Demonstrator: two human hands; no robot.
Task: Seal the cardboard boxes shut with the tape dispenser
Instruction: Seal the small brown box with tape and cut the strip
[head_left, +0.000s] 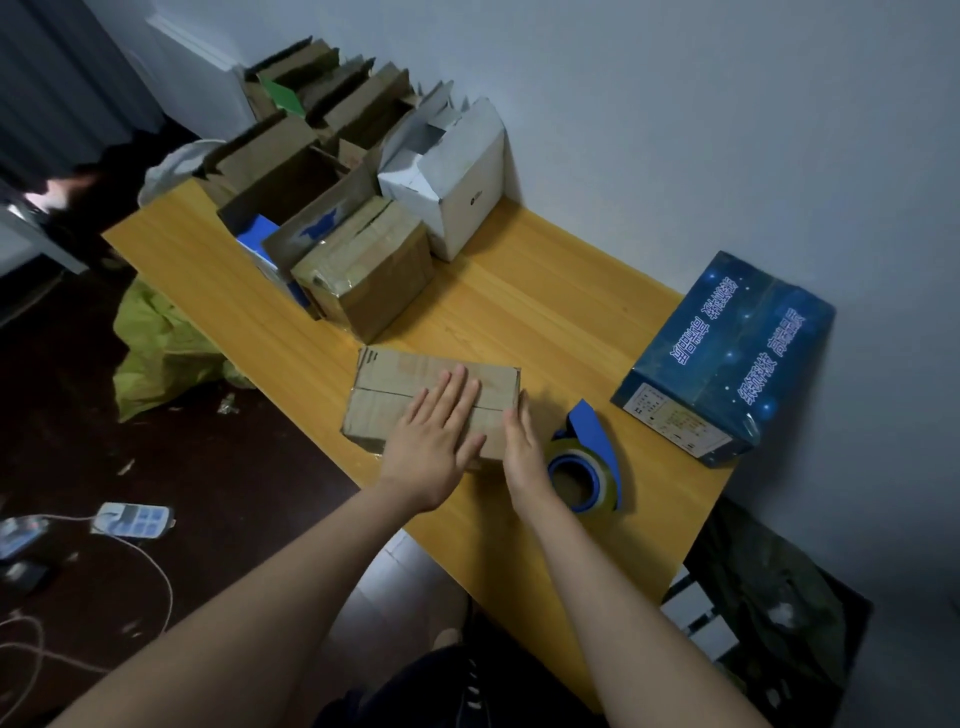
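- Two hands on one box: left hand (439, 436) lies flat, palm down, fingers straight and a bit spread, on top of the small flat brown cardboard box (395, 387), toward its right end.
- Right hand (522, 441) stands edge-on vs. the box's right end, fingers straight and together, touching that side. It holds nothing; the palm faces the box, so it's hidden.
- Box sits near the front edge of the yellow wooden table (519, 296), flaps down. A dark centre seam runs lengthwise, its right part covered by the left hand. Can't tell if any tape is on the seam.
- Blue tape dispenser w/ roll of clear yellowish tape (584, 467) lies on the table just right of the right hand, untouched. Its left edge is partly behind that hand; cutter end hard to make out.
- Glossy blue printed carton (727, 353) at far right by the wall, closed; white lettering too blurred to read.
- Back left: taped-up brown cube box (369, 270), white cardboard box w/ open top (452, 182), and open brown boxes (280, 166) behind. Contents mostly hidden, only blue bits show.
- Floor, left: crumpled yellow-green plastic bag (156, 343), partly behind the table edge, and white power strip w/ cable (132, 519). Far left is dark, blurred and cut off by the frame.
- Dark bag (769, 597) below the table's right end; no detail readable.
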